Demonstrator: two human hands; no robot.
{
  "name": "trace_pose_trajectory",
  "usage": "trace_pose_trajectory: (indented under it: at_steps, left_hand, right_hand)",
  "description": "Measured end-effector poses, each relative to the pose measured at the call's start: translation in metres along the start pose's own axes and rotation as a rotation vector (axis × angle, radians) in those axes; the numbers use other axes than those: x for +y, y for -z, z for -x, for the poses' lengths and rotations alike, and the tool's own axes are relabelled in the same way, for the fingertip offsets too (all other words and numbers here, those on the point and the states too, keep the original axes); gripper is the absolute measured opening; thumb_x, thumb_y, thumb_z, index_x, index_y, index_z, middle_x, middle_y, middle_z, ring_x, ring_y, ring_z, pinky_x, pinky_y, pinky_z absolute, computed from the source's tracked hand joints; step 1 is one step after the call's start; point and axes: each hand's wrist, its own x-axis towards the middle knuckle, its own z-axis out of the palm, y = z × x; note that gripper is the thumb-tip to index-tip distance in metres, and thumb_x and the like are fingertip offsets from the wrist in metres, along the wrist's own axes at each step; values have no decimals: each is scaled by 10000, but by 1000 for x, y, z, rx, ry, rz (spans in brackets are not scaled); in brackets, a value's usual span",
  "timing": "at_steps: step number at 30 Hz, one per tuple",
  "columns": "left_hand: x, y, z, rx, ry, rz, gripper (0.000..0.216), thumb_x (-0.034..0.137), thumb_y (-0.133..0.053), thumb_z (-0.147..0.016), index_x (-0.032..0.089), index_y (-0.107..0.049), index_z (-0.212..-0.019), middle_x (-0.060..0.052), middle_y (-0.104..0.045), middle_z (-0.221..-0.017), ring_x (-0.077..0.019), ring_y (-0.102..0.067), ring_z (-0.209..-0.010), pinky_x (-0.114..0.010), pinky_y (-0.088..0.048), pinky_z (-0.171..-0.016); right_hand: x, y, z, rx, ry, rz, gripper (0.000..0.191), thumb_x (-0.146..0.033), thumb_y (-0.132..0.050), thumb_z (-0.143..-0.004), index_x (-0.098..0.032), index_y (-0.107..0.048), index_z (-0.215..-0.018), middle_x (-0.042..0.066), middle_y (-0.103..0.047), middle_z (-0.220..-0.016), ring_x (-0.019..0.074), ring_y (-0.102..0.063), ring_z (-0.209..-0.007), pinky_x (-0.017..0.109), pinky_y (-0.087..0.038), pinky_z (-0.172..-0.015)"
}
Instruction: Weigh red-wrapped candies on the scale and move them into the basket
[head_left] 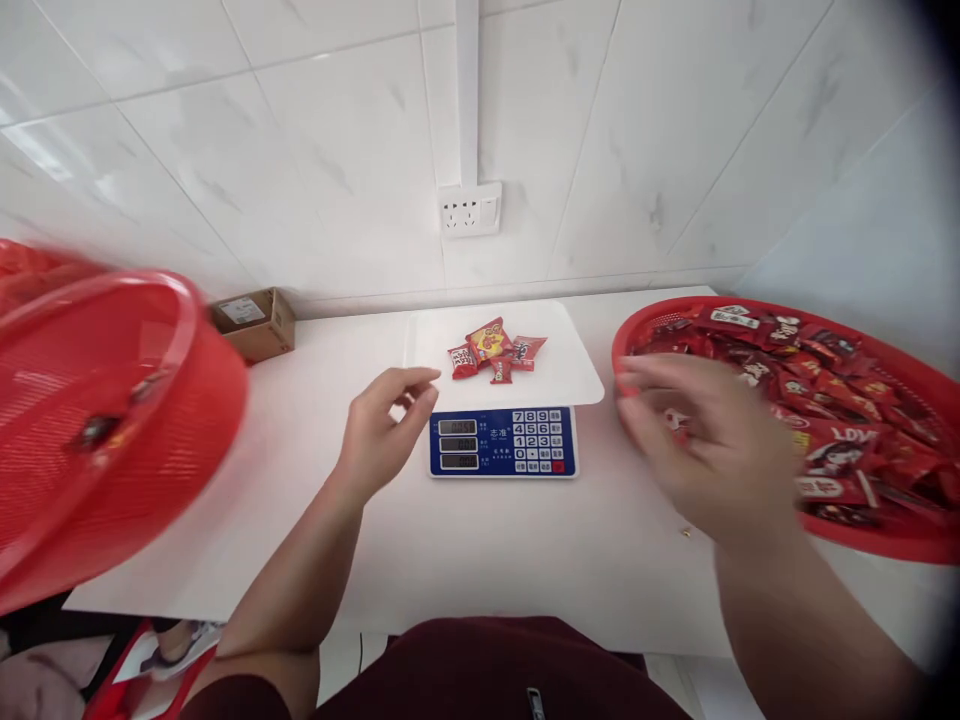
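Observation:
A white electronic scale [504,441] with a blue keypad panel stands in the middle of the white table. Several small red snack packets [495,355] lie on its white weighing plate [570,370]. My left hand [386,425] hovers just left of the scale, fingers loosely curled with nothing visible in them. My right hand [694,440] is blurred by motion at the left rim of a red round basket [885,535] filled with red snack packets [825,420]; its fingers look spread, and whether they hold a packet I cannot tell.
A second red mesh basket [97,430] looms blurred at the left edge. A small brown cardboard box [255,322] sits at the back left by the tiled wall. A wall socket [470,212] is above the scale. A red bag [142,670] shows under the table.

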Motion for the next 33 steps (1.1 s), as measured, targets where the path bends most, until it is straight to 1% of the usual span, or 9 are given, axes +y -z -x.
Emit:
trace_pose_trajectory:
  at_steps: [3, 5, 7, 10, 15, 20, 25, 28, 33]
  left_hand:
    - [-23, -21, -32, -176, -14, -103, 223, 261, -513, -847, 218, -598, -1048, -31, -638, -1055, -167, -578, -950, -287, -496, -790]
    - [-32, -35, -47, -266, -35, -185, 258, 250, -520, -840, 210, -576, -1088, -38, -615, -1128, -199, -522, -1072, -329, -448, -897]
    - [-37, -48, -59, -347, -27, -263, 315, 244, -520, -835, 203, -535, -1147, -45, -579, -1196, -218, -463, -1153, -352, -393, -967]
    - [-43, -65, -70, -436, 28, -343, 445, 253, -537, -809, 200, -448, -1241, -74, -540, -1241, -255, -435, -1180, -378, -401, -942]
    - [-49, -75, -71, -466, 58, -375, 506, 236, -540, -794, 211, -403, -1280, -96, -570, -1174, -282, -483, -1114, -388, -432, -868]
    - [-49, -73, -60, -464, 33, -359, 533, 374, -550, -811, 232, -397, -1301, -96, -547, -1159, -278, -482, -1096, -383, -430, -875]
    - [-43, -83, -67, -429, -91, -424, 429, 413, -529, -835, 301, -486, -1247, -86, -400, -1326, -295, -410, -1169, -421, -393, -921]
    - [-39, -87, -75, -449, -82, -472, 403, 424, -521, -839, 283, -523, -1216, -97, -361, -1373, -322, -371, -1207, -455, -379, -932]
    - [-43, -63, -74, -447, 10, -391, 513, 459, -488, -850, 218, -447, -1301, -138, -378, -1379, -310, -341, -1253, -431, -346, -983]
  right_hand:
    - [22, -31, -16, -242, 77, 65, 257, -226, -512, -857, -199, -589, -1100, 79, -620, -1095, 205, -583, -987, 365, -490, -856]
    - [38, -52, -26, -376, 64, 141, 306, -223, -489, -858, -172, -573, -1148, 104, -589, -1168, 244, -527, -1097, 420, -447, -929]
    - [50, -70, -36, -460, 45, 213, 347, -236, -485, -856, -182, -553, -1192, 99, -538, -1256, 265, -473, -1165, 445, -413, -967]
    - [57, -84, -46, -527, 52, 282, 398, -267, -504, -844, -195, -528, -1235, 90, -481, -1322, 287, -429, -1203, 451, -401, -974]
    - [58, -90, -51, -552, 18, 334, 392, -242, -508, -837, -200, -525, -1227, 110, -495, -1276, 286, -480, -1149, 426, -438, -915]
    - [61, -85, -52, -567, -83, 279, 277, -284, -536, -826, -238, -588, -1094, 88, -536, -1175, 256, -582, -986, 380, -491, -783]
    - [57, -84, -55, -562, -115, 95, 272, -255, -541, -819, -228, -580, -1087, 63, -595, -1067, 187, -625, -849, 341, -486, -797]
    - [54, -79, -55, -535, -127, 40, 282, -255, -527, -828, -220, -577, -1104, 68, -594, -1104, 175, -628, -829, 341, -491, -794]
    - [45, -56, -36, -449, -146, -26, 282, -271, -488, -849, -224, -579, -1112, 63, -599, -1134, 173, -618, -846, 330, -502, -756]
